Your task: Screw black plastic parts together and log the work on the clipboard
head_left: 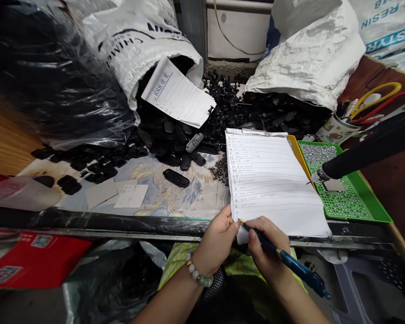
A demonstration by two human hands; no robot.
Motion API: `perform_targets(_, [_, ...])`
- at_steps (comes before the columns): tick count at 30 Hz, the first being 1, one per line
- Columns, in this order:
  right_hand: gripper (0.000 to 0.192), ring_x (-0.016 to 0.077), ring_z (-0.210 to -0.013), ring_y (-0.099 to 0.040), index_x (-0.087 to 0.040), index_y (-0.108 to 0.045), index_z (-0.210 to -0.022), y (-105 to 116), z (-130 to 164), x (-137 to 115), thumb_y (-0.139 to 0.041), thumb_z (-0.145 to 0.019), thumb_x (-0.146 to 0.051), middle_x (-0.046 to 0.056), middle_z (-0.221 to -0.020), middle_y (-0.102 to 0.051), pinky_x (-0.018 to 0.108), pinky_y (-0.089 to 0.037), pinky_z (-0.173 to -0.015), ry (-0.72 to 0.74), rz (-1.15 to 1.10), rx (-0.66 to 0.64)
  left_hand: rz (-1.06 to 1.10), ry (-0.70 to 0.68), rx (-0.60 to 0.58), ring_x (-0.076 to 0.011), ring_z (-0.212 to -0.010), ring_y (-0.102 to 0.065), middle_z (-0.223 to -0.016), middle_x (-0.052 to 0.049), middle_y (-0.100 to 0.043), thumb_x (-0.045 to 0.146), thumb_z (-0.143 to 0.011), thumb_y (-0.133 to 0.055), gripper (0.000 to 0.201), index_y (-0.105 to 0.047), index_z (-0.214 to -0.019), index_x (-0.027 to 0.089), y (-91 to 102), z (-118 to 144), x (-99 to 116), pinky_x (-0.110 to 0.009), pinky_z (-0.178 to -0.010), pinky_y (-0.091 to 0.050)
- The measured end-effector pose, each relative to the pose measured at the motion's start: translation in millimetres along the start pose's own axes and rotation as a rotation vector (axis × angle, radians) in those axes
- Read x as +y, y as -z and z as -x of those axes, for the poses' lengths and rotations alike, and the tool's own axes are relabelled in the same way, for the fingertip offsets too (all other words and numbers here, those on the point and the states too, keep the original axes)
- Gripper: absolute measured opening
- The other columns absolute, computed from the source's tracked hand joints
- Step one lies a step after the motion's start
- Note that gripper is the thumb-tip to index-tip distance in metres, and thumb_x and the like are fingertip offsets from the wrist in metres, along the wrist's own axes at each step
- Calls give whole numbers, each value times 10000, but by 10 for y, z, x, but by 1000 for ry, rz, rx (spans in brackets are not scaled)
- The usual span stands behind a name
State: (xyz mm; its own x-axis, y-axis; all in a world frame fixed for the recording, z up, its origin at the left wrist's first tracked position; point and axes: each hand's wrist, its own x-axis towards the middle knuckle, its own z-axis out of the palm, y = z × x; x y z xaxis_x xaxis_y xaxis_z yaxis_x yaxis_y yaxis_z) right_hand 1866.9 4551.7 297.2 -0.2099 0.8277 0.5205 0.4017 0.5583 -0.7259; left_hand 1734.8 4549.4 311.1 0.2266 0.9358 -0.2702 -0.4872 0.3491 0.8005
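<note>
In my right hand (272, 245) is a dark blue pen (303, 272), its gold tip at the lower left of a lined notepad (273, 180). My left hand (218, 236), with a beaded bracelet (199, 274) on the wrist, grips the pad's lower left edge between thumb and fingers. Rows of handwriting run down the page, and a clip (265, 132) sits at its top. The pad overhangs the table's front edge. Left of it lie a single black oval plastic part (176, 178) and loose paper slips (131, 195).
White sacks (307, 49) spill black plastic parts (222, 101) across the back. A second written pad (178, 96) leans on the left sack. At right are a green tray (374, 211) of small metal pieces, a black tool (367, 153) above it, and a cup (337, 130) with scissors.
</note>
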Motion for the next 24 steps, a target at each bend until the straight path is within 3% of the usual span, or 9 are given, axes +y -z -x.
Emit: perform_targets(24, [120,113,-588,-527,-185,-588,-894,26,-1,25,-502,-817,-152,1,-663,-549,244,-425,-536,-2,-12,-20,2,14,31,-219,-1037,-592,-1129,-90,-650,143,-809,-542,487,-480,-1290,185,-32,2,21,-321,-900,-444])
